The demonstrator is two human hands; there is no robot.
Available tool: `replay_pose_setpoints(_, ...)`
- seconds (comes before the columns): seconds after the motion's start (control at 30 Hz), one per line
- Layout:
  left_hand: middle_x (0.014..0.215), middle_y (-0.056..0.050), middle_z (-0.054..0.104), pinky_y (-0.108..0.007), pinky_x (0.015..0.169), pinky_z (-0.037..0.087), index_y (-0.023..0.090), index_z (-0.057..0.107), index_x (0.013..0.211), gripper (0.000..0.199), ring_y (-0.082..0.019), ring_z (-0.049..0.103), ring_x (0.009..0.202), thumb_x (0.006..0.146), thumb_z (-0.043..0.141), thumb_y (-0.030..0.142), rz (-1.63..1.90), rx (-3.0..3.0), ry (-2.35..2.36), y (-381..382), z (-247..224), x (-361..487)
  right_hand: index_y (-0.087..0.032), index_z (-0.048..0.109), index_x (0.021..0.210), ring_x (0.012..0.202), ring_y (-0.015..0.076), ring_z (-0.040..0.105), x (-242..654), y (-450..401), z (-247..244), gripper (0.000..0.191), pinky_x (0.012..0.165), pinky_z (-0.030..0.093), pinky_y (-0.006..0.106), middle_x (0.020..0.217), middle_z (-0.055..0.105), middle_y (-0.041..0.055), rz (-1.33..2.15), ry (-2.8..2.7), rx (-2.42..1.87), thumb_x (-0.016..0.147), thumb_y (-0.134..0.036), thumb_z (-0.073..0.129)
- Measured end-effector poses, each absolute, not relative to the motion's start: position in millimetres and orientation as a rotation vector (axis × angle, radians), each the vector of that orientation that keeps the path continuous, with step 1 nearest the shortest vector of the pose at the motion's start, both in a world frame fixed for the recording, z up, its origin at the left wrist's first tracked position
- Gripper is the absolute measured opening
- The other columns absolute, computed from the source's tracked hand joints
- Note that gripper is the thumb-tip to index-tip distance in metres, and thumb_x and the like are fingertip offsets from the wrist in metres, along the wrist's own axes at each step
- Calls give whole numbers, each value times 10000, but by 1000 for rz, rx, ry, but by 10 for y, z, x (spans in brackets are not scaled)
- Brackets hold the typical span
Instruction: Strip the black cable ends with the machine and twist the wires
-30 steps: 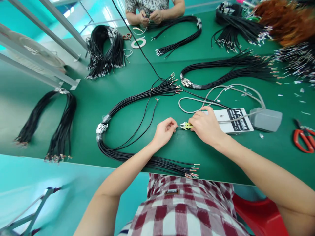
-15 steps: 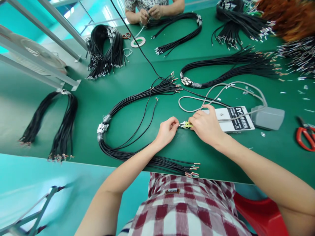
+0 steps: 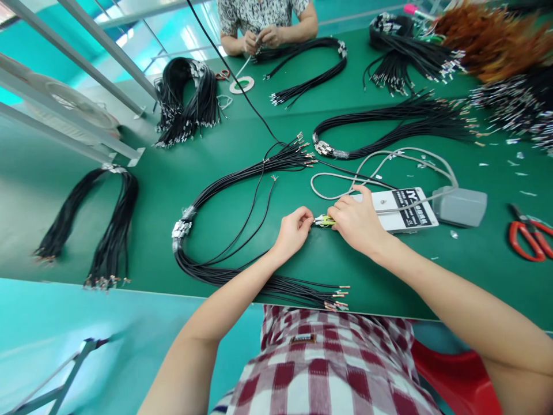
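Note:
My left hand (image 3: 296,230) is closed in a pinch on the end of a black cable, most of which the hand and forearm hide. Thin white strands or tips show just past its fingertips. My right hand (image 3: 356,222) is closed on a small yellow-green piece (image 3: 327,221) at the left end of a white box marked JY (image 3: 395,208), and its palm covers part of that box. Both hands almost meet above the green table. To their left curves a tied bundle of black cables (image 3: 228,176) with bare copper ends, its lower half passing under my left forearm.
A grey pedal-like block (image 3: 460,206) with a looped grey cord is right of the box. Red-handled pliers (image 3: 527,239) lie at far right. More cable bundles (image 3: 185,98) and a tape roll (image 3: 242,85) lie around. Across the table another person's hands (image 3: 261,39) work on cables.
The view has shifted slightly, so the table's far side sits a little lower. Both my hands keep nearly the same grip and place.

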State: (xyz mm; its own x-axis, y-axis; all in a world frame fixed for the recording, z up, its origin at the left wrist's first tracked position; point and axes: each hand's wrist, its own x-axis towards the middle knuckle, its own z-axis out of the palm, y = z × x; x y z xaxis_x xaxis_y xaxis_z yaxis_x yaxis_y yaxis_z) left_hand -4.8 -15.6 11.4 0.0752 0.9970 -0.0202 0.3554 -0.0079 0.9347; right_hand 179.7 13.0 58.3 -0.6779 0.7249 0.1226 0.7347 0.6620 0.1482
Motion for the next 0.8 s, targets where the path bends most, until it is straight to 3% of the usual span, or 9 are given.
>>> replay_pose_setpoints(0.37, 662, 33, 527, -213, 586, 394, 187, 539, 773, 103, -102, 515, 576, 873, 517, 194, 938, 1514, 1409, -165, 115, -42, -190, 666, 852, 949, 237, 588, 1788, 108, 582, 42, 1064, 169, 527, 834, 731, 46, -252, -2807, -1254, 828, -155, 663)
replay_pose_setpoints(0.57, 664, 35, 527, -214, 577, 371, 192, 550, 791, 106, -103, 491, 572, 887, 505, 195, 905, 1565, 1438, -193, 134, -58, -215, 659, 1150, 1173, 275, 594, 2171, -178, 674, 237, 1108, 215, 537, 1209, 726, 68, -156, -2502, -1231, 930, -268, 590)
replay_pose_setpoints(0.7, 667, 32, 538, -220, 600, 376, 193, 561, 799, 103, -111, 509, 598, 885, 504, 196, 903, 1591, 1436, -200, 116, -70, -237, 646, 1028, 1161, 244, 623, 2516, -556, 500, 154, 1037, 366, 435, 1190, 744, 56, -147, -2080, -1371, 901, -171, 590)
replay_pose_setpoints(0.8, 663, 34, 545, -223, 602, 374, 194, 564, 803, 95, -112, 506, 589, 881, 509, 196, 905, 1586, 1443, -198, 110, -66, -250, 612, 943, 1168, 243, 625, 2561, -750, 326, 115, 1026, 381, 433, 1183, 752, 35, -149, -2067, -1405, 883, -151, 616)
